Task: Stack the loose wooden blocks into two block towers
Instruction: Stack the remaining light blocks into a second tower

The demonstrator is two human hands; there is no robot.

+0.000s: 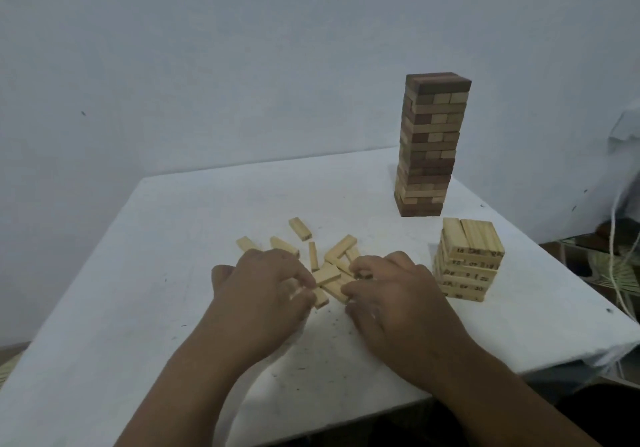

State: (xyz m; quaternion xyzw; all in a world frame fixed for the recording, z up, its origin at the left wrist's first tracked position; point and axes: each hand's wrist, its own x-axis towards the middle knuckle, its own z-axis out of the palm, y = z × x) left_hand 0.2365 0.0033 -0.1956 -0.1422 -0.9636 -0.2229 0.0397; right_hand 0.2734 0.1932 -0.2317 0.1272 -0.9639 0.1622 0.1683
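Both grips curl narrow over the loose blocks [332, 266] mid-tabletop [173, 308]: left hand [263, 287] and right hand [391, 294] pinch pale pieces. Short tower [467, 259] (printed numbers, blurred) sits near the right edge, dark tower [429, 145] by the far right corner.

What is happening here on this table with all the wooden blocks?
A person is gathering loose pale blocks from a scattered pile on the white table. Both hands are in the pile: the left hand and the right hand curl their fingers round blocks in the middle. A tall tower of mixed dark and light blocks already stands at the far right. In front of it, a short tower of pale numbered blocks is only partly built.
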